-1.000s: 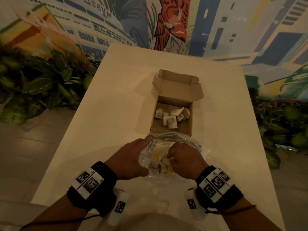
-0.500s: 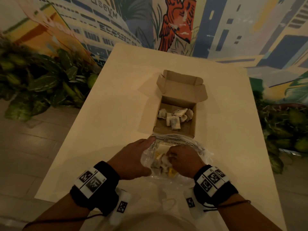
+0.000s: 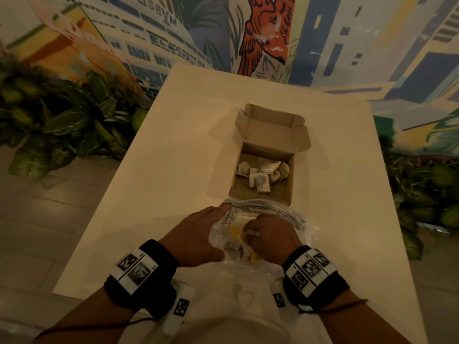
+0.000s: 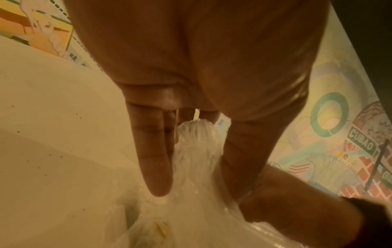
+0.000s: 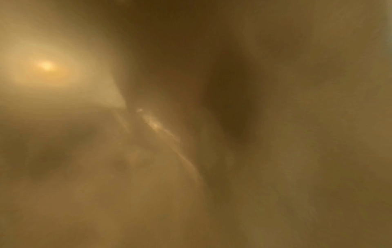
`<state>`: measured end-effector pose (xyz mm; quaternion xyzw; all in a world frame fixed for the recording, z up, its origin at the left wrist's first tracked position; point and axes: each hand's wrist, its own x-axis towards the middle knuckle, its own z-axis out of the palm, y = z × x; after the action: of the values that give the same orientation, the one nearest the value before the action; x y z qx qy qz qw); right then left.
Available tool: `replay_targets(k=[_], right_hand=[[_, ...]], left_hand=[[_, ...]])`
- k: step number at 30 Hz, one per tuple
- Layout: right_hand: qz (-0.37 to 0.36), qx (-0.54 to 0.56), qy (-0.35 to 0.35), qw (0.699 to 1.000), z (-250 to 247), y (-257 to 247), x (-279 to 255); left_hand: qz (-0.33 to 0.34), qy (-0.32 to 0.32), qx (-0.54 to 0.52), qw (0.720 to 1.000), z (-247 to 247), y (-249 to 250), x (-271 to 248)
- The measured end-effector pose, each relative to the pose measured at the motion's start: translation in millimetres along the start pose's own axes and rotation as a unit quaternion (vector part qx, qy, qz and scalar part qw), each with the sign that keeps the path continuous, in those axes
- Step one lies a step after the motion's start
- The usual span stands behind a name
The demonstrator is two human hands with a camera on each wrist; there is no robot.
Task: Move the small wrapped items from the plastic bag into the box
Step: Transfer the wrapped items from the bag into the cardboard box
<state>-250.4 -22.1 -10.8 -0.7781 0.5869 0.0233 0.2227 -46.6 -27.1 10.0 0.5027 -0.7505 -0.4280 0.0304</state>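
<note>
An open cardboard box (image 3: 289,194) stands mid-table with several small wrapped items (image 3: 260,176) lying inside. Just in front of it lies a clear plastic bag (image 3: 301,223) holding more wrapped items (image 3: 233,245), some white, some yellow. My left hand (image 3: 221,229) grips the bag's left side; in the left wrist view the plastic (image 4: 197,142) is bunched between its fingers (image 4: 152,159) and thumb. My right hand (image 3: 250,234) is inside the bag's mouth, fingers curled on a pale wrapped item (image 3: 252,232). The right wrist view is a brown blur behind plastic.
The pale table (image 3: 173,157) has edges left, right and far. The box's lid flap (image 3: 273,130) stands open at the back. Leafy plants (image 3: 62,125) line the floor on both sides, and a painted wall (image 3: 273,33) is behind.
Both hands stay at the bag. The right hand's fingers have shifted a little among the items inside; the left keeps its hold on the bag's edge.
</note>
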Motion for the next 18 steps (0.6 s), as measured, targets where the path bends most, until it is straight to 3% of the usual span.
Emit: replay_targets(k=[3, 6, 9, 12, 18], right_hand=[[-0.013, 0.096, 0.092, 0.991, -5.5, 1.3, -8.7], [0.022, 0.141, 0.081, 0.986, -6.9, -2.8, -18.9], [0.053, 0.212, 0.152, 0.964, -10.7, -4.0, -22.5], [0.056, 0.219, 0.130, 0.965, -13.3, -8.7, -28.0], [0.080, 0.470, 0.180, 0.860, -65.0, -15.1, -33.4]], left_hand=[[0.000, 0.000, 0.002, 1.000, -1.3, -2.3, -0.5], [-0.003, -0.007, 0.001, 1.000, -2.4, -0.8, -0.1], [-0.004, 0.000, -0.001, 1.000, -4.5, -0.3, 0.9], [-0.001, -0.004, 0.003, 1.000, -5.7, 0.9, 1.7], [0.003, -0.003, 0.017, 1.000, -6.1, -1.1, 3.0]])
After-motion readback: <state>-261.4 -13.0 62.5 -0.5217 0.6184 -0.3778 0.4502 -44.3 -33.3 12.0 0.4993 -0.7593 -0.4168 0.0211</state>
